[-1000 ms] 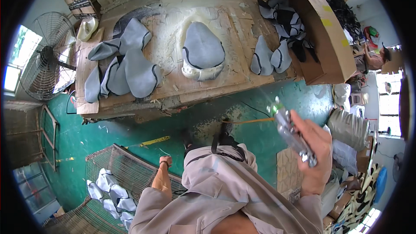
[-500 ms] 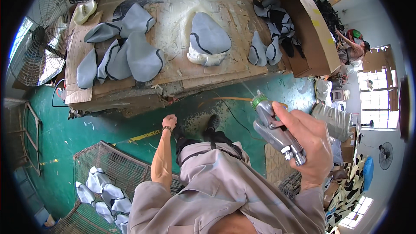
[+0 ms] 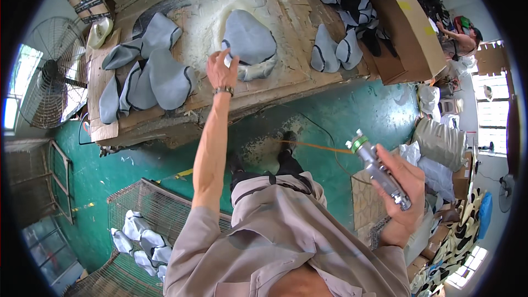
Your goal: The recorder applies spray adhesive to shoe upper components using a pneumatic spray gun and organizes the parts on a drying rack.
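Observation:
My right hand (image 3: 404, 190) is wrapped round a metal spray gun (image 3: 379, 168) with a green ring behind its nozzle, held over the floor at the right. My left hand (image 3: 222, 70) reaches over the bench, its thumb and fingers apart and curled at the lower left edge of a grey fabric piece (image 3: 249, 36). Dark trim runs along that rounded piece. It lies over a pale form (image 3: 258, 70), mostly hidden beneath it. Whether my fingertips press on the fabric is hard to make out.
Several grey fabric pieces (image 3: 169, 80) lie at the bench's left, others beside a cardboard box (image 3: 411, 27) at its right. An orange hose (image 3: 316, 146) hangs near the spray gun. A wire rack (image 3: 165, 201) stands lower left, a fan (image 3: 49, 71) far left. Another person (image 3: 465, 43) is far right.
My left hand has risen from beside my body to the grey piece on the bench. The spray gun in my right hand has moved a little right and down, farther from the bench.

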{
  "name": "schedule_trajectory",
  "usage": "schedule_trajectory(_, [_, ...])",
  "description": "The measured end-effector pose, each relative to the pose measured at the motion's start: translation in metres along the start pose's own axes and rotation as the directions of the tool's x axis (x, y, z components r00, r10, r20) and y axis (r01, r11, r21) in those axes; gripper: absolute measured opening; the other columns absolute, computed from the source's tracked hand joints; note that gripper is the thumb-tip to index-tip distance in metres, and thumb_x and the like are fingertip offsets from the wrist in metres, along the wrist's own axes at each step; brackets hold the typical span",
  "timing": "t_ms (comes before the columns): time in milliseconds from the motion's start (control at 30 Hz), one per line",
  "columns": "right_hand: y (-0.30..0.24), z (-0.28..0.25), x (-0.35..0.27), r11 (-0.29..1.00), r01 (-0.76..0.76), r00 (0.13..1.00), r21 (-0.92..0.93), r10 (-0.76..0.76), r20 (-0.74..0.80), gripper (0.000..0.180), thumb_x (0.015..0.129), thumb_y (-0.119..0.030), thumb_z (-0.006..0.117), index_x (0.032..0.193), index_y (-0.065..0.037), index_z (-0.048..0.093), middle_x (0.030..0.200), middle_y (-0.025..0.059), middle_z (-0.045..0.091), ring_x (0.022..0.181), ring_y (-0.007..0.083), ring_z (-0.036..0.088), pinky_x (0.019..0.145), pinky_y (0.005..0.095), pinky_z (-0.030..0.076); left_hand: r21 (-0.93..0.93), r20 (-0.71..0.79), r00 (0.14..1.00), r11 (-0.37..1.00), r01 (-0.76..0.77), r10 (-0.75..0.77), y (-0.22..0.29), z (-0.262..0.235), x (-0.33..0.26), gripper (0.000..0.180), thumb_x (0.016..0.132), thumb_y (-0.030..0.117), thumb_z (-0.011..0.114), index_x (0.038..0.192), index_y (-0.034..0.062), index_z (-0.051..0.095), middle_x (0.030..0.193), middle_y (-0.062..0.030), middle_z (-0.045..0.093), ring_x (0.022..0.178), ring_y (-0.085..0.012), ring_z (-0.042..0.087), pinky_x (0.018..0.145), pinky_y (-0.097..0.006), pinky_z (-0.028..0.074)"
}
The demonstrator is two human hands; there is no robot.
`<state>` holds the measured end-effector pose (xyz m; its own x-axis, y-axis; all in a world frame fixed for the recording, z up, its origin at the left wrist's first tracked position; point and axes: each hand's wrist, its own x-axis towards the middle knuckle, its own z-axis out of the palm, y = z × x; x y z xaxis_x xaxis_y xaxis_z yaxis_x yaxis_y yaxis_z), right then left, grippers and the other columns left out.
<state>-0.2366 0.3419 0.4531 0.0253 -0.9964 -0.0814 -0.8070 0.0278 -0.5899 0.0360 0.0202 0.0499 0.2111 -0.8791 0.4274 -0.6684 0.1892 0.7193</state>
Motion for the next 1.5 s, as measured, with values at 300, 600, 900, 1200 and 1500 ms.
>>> schedule_trajectory(300, [0.19, -0.087, 0.046, 0.967, 0.155, 0.987, 0.202, -0.158, -0.005, 0.068, 0.073, -0.013, 0.067, 0.138, 0.004, 0.063, 0.086, 0.0166, 0.066, 0.07, 0.0296, 0.065, 0.066, 0.0334, 0.05, 0.336, 0.181, 0.958, 0.929, 0.153, -0.223, -0.005, 0.034, 0.022, 0.041, 0.075, 0.034, 0.088, 0.115, 0.0339, 0.081, 0.135, -0.0078, 0.065, 0.128, -0.0287, 0.058, 0.109, -0.042, 0.047])
schedule_trajectory(600, [0.252, -0.128, 0.121, 0.895, 0.333, 0.94, 0.296, -0.338, -0.035, 0.076, 0.067, -0.009, 0.063, 0.142, 0.004, 0.06, 0.092, 0.0187, 0.067, 0.074, 0.033, 0.065, 0.069, 0.0345, 0.053, 0.212, 0.182, 0.827, 0.842, 0.496, -0.532, -0.005, 0.039, 0.032, 0.038, 0.08, 0.018, 0.083, 0.118, 0.0253, 0.081, 0.14, -0.0085, 0.065, 0.129, -0.0241, 0.06, 0.111, -0.036, 0.046])
schedule_trajectory(900, [0.209, -0.135, 0.154, 0.844, 0.494, 0.827, 0.21, -0.53, 0.185, 0.07, 0.071, 0.002, 0.074, 0.14, 0.0, 0.062, 0.1, 0.0184, 0.072, 0.083, 0.0374, 0.071, 0.072, 0.0392, 0.057, -0.566, -0.472, 0.7, 0.793, 0.226, -0.536, 0.063, 0.023, -0.037, 0.048, 0.085, -0.008, 0.063, 0.133, -0.0017, 0.065, 0.123, -0.0102, 0.069, 0.115, -0.02, 0.063, 0.1, -0.034, 0.05])
schedule_trajectory(1200, [0.198, -0.129, 0.157, 0.863, 0.441, 0.883, 0.246, -0.467, 0.056, 0.077, 0.067, -0.001, 0.066, 0.143, 0.003, 0.058, 0.095, 0.0187, 0.07, 0.077, 0.0354, 0.068, 0.072, 0.0355, 0.054, 0.172, -0.163, 0.985, 0.982, 0.079, -0.051, 0.063, 0.015, -0.01, 0.044, 0.083, 0.002, 0.072, 0.125, 0.0118, 0.073, 0.134, -0.0123, 0.065, 0.123, -0.0315, 0.06, 0.108, -0.041, 0.046])
schedule_trajectory(1500, [0.203, -0.131, 0.108, 0.953, 0.269, 0.963, 0.135, -0.27, -0.014, 0.066, 0.068, 0.001, 0.069, 0.134, 0.004, 0.066, 0.081, 0.0165, 0.063, 0.068, 0.0268, 0.061, 0.065, 0.0314, 0.047, 0.369, 0.142, 0.986, 0.92, -0.135, 0.088, 0.022, 0.034, 0.015, 0.037, 0.07, 0.025, 0.089, 0.105, 0.0198, 0.081, 0.13, -0.0028, 0.066, 0.136, -0.03, 0.052, 0.107, -0.048, 0.042])
